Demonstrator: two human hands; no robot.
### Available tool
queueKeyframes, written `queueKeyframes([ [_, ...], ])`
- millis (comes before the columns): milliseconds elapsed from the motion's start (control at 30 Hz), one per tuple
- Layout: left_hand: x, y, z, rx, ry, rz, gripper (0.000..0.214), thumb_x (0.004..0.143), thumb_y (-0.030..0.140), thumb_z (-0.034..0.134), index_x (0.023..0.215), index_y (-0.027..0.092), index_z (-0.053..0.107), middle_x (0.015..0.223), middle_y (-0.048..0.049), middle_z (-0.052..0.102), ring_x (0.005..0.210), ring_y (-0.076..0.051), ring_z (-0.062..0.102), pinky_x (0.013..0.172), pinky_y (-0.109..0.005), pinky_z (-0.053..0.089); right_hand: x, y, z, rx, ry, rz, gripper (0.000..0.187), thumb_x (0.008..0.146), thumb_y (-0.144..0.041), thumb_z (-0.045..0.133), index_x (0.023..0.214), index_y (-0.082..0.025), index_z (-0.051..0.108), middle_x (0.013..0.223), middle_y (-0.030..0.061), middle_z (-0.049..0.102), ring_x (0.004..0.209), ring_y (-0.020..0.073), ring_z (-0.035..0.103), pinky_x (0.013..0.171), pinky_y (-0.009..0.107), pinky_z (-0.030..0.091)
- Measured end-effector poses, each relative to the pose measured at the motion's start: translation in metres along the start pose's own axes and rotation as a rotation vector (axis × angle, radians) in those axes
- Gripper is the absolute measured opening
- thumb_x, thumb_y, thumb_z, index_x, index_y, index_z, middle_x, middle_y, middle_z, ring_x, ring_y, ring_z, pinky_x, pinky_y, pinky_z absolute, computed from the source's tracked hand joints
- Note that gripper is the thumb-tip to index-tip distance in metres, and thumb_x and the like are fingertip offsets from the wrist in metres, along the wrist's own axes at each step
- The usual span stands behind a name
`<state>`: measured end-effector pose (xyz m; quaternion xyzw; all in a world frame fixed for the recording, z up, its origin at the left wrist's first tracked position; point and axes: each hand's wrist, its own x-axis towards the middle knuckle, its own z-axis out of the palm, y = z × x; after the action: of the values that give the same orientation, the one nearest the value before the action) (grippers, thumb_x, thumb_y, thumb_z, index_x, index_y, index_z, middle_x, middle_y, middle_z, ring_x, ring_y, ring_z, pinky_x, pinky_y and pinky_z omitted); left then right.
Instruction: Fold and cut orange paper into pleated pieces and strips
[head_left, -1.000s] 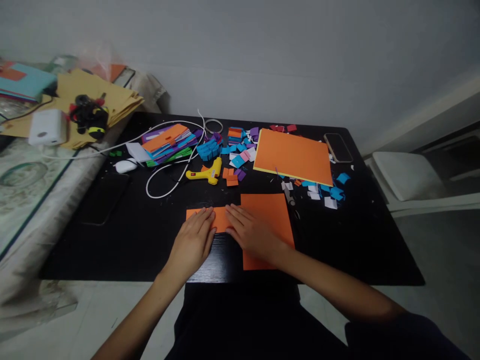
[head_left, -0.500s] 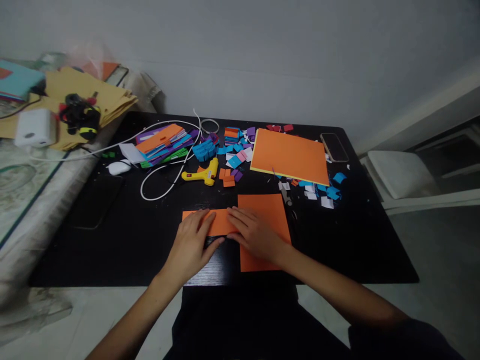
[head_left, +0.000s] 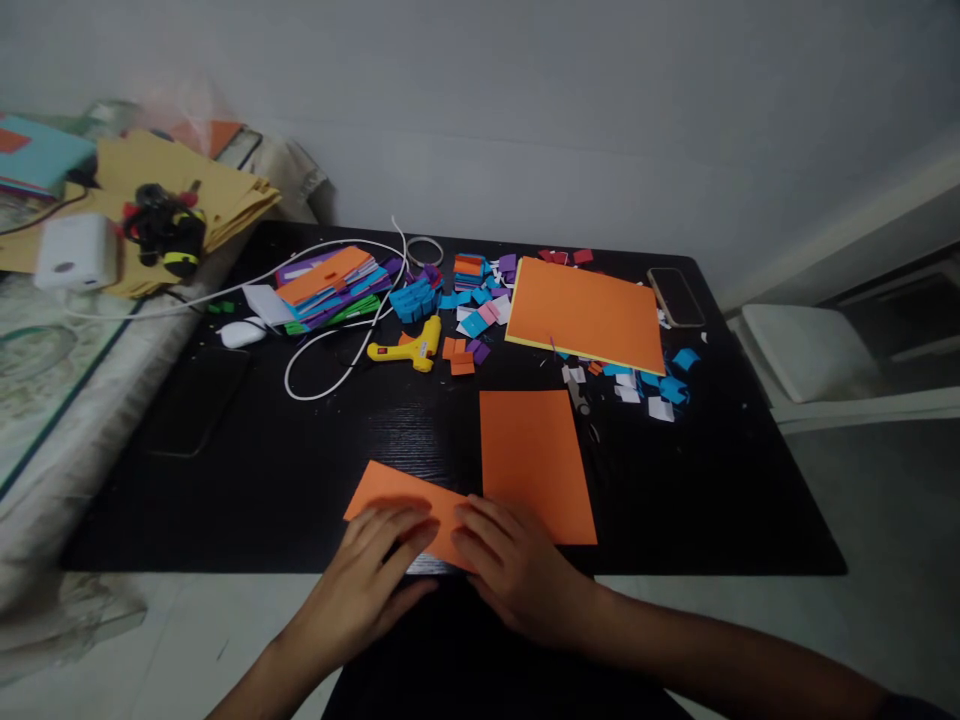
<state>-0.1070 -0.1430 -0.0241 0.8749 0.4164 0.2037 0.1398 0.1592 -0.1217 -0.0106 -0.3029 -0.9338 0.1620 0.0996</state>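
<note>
A folded-looking orange paper strip (head_left: 401,482) lies slanted at the table's front edge. My left hand (head_left: 367,575) grips its near left part, fingers curved over the top and thumb below the near edge. At the strip's right end my right hand (head_left: 517,565) has its fingers on the paper; its thumb is partly hidden. A larger orange paper sheet (head_left: 536,460) lies flat just beyond my right hand. Scissors (head_left: 579,398) rest along that sheet's right side, their dark handles hard to see.
A yellow glue gun (head_left: 409,350), a looping white cable (head_left: 289,375) and stacked coloured paper strips (head_left: 330,280) lie farther back. Behind the sheet are an orange paper stack (head_left: 585,312), small folded paper pieces (head_left: 480,320) and a phone (head_left: 676,297). A dark phone-like slab (head_left: 199,400) lies left.
Both hands have drawn the orange strip toward the table's front edge, and it has turned from level to slanted. The larger orange sheet stays in place, now more uncovered.
</note>
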Motion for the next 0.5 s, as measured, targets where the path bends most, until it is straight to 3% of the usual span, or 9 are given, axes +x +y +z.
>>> queueKeyframes([
  [167, 0.006, 0.0, -0.01, -0.104, -0.007, 0.041, 0.034, 0.099, 0.023, 0.065, 0.133, 0.021, 0.063, 0.123, -0.0109, 0.074, 0.116, -0.028, 0.07, 0.099, -0.046, 0.059, 0.0, 0.005, -0.01, 0.28, 0.134, -0.037, 0.024, 0.1, -0.016, 0.055, 0.118, -0.017, 0.072, 0.118, 0.0115, 0.079, 0.117, 0.0249, 0.072, 0.107, 0.042, 0.058],
  [267, 0.013, -0.004, -0.022, -0.197, 0.055, -0.008, 0.027, 0.1, 0.016, 0.061, 0.125, 0.021, 0.065, 0.108, -0.0071, 0.077, 0.099, -0.022, 0.073, 0.089, -0.037, 0.061, 0.007, 0.016, -0.028, 0.555, 0.222, 0.135, 0.021, 0.103, -0.021, 0.056, 0.116, -0.019, 0.073, 0.103, 0.0061, 0.082, 0.094, 0.0183, 0.078, 0.086, 0.031, 0.064],
  [367, 0.026, -0.012, -0.037, -0.27, 0.168, -0.109, 0.027, 0.101, 0.016, 0.06, 0.126, 0.023, 0.066, 0.111, -0.0063, 0.078, 0.093, -0.018, 0.075, 0.08, -0.03, 0.061, 0.022, 0.031, -0.046, 0.68, 0.282, 0.341, 0.024, 0.102, -0.024, 0.057, 0.119, -0.023, 0.074, 0.107, 0.0046, 0.082, 0.095, 0.0181, 0.079, 0.082, 0.03, 0.064],
  [500, 0.049, -0.027, -0.05, -0.358, 0.198, -0.269, 0.022, 0.101, 0.029, 0.064, 0.119, 0.024, 0.075, 0.105, -0.0054, 0.079, 0.087, -0.018, 0.075, 0.068, -0.025, 0.059, 0.044, 0.052, -0.053, 0.725, 0.33, 0.421, 0.026, 0.099, -0.025, 0.061, 0.12, -0.025, 0.076, 0.111, 0.0049, 0.082, 0.09, 0.0194, 0.078, 0.074, 0.031, 0.063],
])
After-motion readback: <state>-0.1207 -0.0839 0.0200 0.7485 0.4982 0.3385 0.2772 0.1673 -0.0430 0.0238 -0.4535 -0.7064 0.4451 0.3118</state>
